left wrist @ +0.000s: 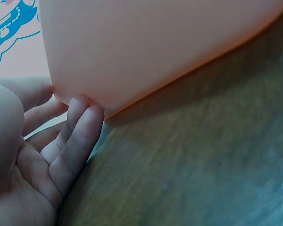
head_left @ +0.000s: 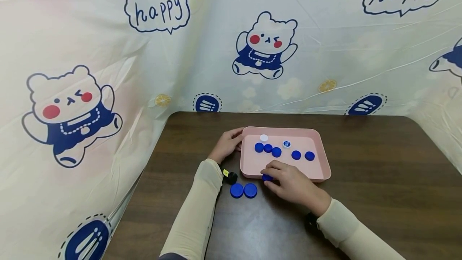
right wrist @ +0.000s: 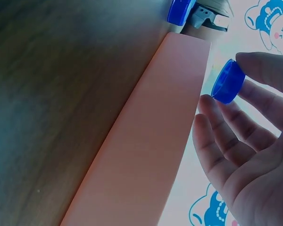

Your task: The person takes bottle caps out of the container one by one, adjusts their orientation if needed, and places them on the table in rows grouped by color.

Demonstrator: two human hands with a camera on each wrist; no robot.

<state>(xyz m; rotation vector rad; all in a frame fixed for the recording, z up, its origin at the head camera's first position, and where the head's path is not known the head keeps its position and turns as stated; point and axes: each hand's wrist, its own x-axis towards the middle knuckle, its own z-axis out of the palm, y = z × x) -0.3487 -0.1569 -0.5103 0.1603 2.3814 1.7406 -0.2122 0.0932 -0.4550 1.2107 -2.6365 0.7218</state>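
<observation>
My left hand holds the pink tray by its far left corner. Seen from the left wrist, curled fingers rest against the tray's outer wall. A blue bottle cap is pinched between the thumb and fingers of my right hand. In the head view, this hand and cap are over the tray's near rim. Inside the tray are several blue caps, one of them a dark blue cap, plus a white cap and a white cap with a blue print.
Two blue caps, a left one and a right one, lie side by side on the brown table in front of the tray. A black wrist camera sits at the left cuff. Printed cloth hangs behind the table.
</observation>
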